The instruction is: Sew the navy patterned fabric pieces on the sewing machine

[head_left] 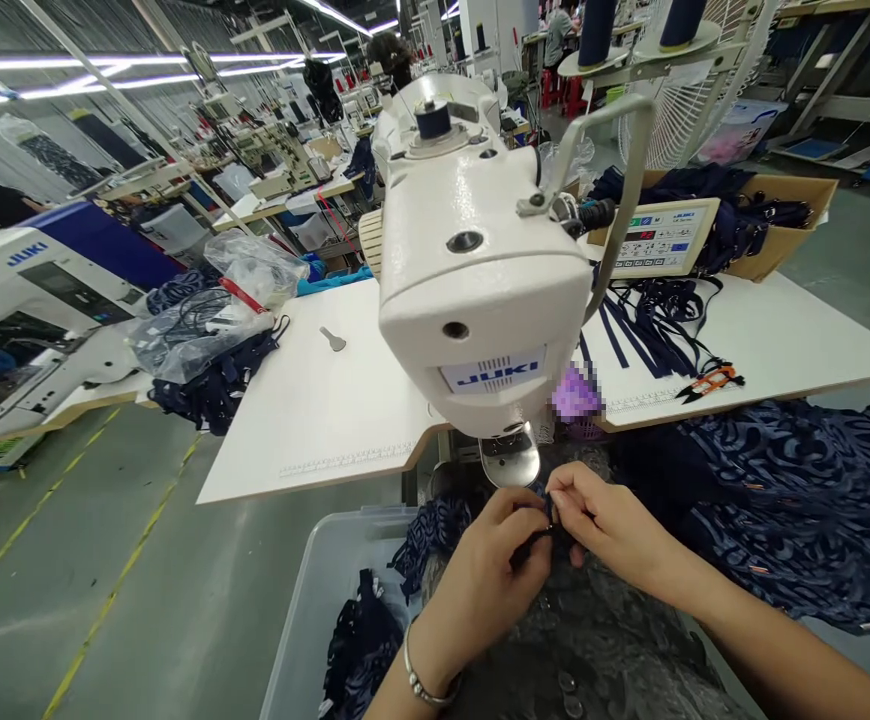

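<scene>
My left hand and my right hand meet just below the white JUKI sewing machine. Both pinch a small piece of dark navy fabric between the fingertips. The fabric sits right under the machine's metal presser-foot area. A silver bracelet circles my left wrist. More patterned navy fabric spreads to the right of my hands.
A white sewing table carries navy straps, orange snips, a control panel and plastic bags. A grey bin with navy pieces stands lower left. A cardboard box sits at the back right.
</scene>
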`<action>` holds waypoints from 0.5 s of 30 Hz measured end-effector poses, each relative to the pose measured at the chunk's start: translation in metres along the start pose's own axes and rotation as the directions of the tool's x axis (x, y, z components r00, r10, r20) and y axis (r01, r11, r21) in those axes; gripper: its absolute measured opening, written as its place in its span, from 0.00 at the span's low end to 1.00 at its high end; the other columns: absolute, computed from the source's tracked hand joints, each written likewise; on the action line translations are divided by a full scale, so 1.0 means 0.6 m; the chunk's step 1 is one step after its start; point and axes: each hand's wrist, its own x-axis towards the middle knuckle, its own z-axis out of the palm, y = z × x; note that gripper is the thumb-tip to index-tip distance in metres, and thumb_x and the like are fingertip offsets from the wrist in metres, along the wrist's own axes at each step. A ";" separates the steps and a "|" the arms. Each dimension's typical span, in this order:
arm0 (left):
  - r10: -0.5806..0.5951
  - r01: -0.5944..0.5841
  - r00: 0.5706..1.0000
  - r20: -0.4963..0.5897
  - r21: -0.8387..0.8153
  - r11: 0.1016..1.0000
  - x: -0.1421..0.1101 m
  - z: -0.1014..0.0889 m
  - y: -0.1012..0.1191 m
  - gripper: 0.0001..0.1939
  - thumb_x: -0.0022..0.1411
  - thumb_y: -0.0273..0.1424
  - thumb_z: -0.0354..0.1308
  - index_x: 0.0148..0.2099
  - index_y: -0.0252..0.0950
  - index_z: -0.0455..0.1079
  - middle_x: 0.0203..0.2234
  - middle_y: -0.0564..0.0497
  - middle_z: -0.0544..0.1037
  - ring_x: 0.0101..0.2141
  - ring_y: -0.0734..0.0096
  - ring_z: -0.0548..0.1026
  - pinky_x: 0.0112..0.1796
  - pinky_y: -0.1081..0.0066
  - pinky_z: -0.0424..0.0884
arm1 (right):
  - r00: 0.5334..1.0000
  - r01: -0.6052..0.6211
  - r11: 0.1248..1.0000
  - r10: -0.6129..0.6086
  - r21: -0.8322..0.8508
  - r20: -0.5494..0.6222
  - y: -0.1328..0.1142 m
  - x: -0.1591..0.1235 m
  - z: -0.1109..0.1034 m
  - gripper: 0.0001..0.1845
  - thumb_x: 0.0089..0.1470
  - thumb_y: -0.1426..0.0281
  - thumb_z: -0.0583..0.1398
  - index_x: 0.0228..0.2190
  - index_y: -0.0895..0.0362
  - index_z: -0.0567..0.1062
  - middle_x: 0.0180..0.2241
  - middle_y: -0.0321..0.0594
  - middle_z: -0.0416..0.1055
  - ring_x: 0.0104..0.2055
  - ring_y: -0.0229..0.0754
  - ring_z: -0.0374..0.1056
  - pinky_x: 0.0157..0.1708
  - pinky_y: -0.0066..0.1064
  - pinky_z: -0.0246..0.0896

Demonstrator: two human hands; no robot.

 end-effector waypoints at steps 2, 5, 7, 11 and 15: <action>0.050 -0.051 0.999 -0.019 -0.035 0.998 -0.004 -0.001 -0.005 0.07 0.64 0.22 0.53 0.40 0.39 0.67 0.52 0.45 0.67 0.40 0.73 0.72 0.41 0.73 0.69 | 0.998 -0.012 0.995 0.005 0.095 0.070 0.001 0.001 0.000 0.10 0.67 0.62 0.48 0.37 0.53 0.65 0.22 0.27 0.67 0.19 0.34 0.69 0.24 0.25 0.60; 0.086 -0.092 0.995 -0.055 -0.116 0.989 -0.007 0.000 -0.009 0.06 0.64 0.22 0.54 0.39 0.39 0.66 0.49 0.47 0.72 0.42 0.72 0.74 0.43 0.72 0.69 | 0.992 0.003 0.988 -0.022 0.154 0.121 0.003 0.001 -0.005 0.13 0.67 0.61 0.47 0.37 0.53 0.66 0.23 0.29 0.67 0.20 0.33 0.66 0.21 0.24 0.59; 0.003 -0.028 0.991 -0.134 -0.192 0.981 -0.007 0.000 -0.007 0.05 0.63 0.23 0.56 0.37 0.38 0.64 0.41 0.49 0.76 0.42 0.72 0.74 0.43 0.72 0.69 | 0.998 0.058 0.991 -0.061 0.119 0.021 0.002 0.000 -0.015 0.14 0.68 0.60 0.47 0.41 0.53 0.68 0.28 0.32 0.69 0.26 0.35 0.68 0.25 0.25 0.62; -0.242 0.171 0.963 -0.115 -0.434 0.884 -0.002 -0.001 0.000 0.08 0.62 0.28 0.60 0.35 0.37 0.62 0.38 0.49 0.76 0.39 0.71 0.75 0.40 0.72 0.70 | 0.969 0.241 0.963 -0.246 -0.123 -0.030 -0.009 0.002 -0.044 0.12 0.63 0.58 0.56 0.42 0.51 0.73 0.34 0.37 0.71 0.36 0.40 0.69 0.34 0.29 0.63; -0.296 0.198 0.952 -0.078 -0.580 0.790 0.001 -0.001 0.001 0.09 0.61 0.31 0.61 0.34 0.37 0.63 0.38 0.48 0.77 0.39 0.70 0.75 0.41 0.70 0.70 | 0.890 0.391 0.862 -0.443 -0.322 -0.106 -0.014 0.007 -0.051 0.10 0.62 0.59 0.59 0.36 0.50 0.77 0.35 0.40 0.72 0.41 0.45 0.69 0.42 0.36 0.63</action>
